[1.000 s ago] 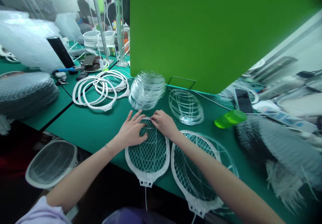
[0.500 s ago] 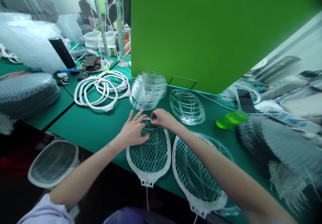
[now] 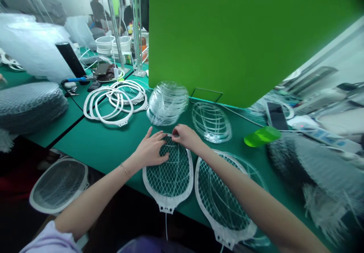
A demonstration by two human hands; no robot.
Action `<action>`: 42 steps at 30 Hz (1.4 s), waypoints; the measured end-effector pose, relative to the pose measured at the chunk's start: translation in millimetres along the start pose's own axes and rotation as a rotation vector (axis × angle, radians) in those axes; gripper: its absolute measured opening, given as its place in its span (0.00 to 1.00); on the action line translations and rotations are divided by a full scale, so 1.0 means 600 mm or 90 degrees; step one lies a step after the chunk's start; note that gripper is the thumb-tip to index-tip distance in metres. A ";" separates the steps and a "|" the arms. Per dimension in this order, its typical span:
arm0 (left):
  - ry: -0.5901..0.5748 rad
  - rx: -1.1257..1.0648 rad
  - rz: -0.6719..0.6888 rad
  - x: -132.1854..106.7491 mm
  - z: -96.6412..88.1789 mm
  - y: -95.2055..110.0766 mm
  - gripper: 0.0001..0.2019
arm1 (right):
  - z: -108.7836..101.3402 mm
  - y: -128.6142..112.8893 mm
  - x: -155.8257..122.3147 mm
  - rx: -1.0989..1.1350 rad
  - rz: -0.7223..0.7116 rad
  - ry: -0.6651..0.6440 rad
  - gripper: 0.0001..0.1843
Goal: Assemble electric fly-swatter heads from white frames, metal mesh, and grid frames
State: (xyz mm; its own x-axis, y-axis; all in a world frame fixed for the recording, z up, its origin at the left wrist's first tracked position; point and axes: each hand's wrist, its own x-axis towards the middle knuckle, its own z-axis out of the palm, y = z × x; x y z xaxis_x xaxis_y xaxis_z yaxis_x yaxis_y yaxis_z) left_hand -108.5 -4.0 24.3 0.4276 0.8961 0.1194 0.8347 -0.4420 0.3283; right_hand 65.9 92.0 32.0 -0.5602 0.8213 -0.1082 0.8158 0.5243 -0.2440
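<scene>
In front of me a white racket frame (image 3: 186, 192) with wire mesh (image 3: 170, 179) across it lies on the green table, its neck over the front edge and a thin wire hanging from it. My left hand (image 3: 151, 149) rests on its upper left, fingers spread and holding nothing. At the top rim my right hand (image 3: 185, 136) is closed in a pinch; what sits between thumb and finger is hidden. Beneath my right forearm lies a second meshed racket frame (image 3: 209, 200), partly over a clear plastic piece (image 3: 261, 181).
Behind the rackets stand two stacks of clear ribbed plastic grids, a larger stack (image 3: 167, 103) and a smaller stack (image 3: 212, 122). White rings (image 3: 98, 107) lie left. Mesh piles flank me, a left pile (image 3: 31, 103) and a right pile (image 3: 315, 165). A green panel (image 3: 204, 40) rises behind.
Both hands keep nearly the same places on the racket frame, with only a slight shift of the right hand at the top rim. The view has tilted very little.
</scene>
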 end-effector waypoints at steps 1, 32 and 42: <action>0.000 0.000 0.002 0.000 0.000 0.000 0.18 | 0.000 0.000 0.000 0.000 0.000 0.000 0.05; -0.031 0.040 0.017 0.010 -0.009 -0.002 0.20 | 0.058 0.007 -0.028 0.025 -0.093 0.155 0.12; -0.014 0.013 0.022 0.005 0.002 -0.007 0.23 | 0.046 -0.007 -0.031 -0.040 -0.065 0.125 0.12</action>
State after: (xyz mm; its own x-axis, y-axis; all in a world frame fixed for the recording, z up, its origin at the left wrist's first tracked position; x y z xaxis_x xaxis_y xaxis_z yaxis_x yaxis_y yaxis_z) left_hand -110.1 0.3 22.3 0.4637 0.8791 0.1101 0.8261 -0.4739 0.3050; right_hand 68.8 68.3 8.6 -0.6064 0.7882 0.1047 0.7674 0.6146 -0.1826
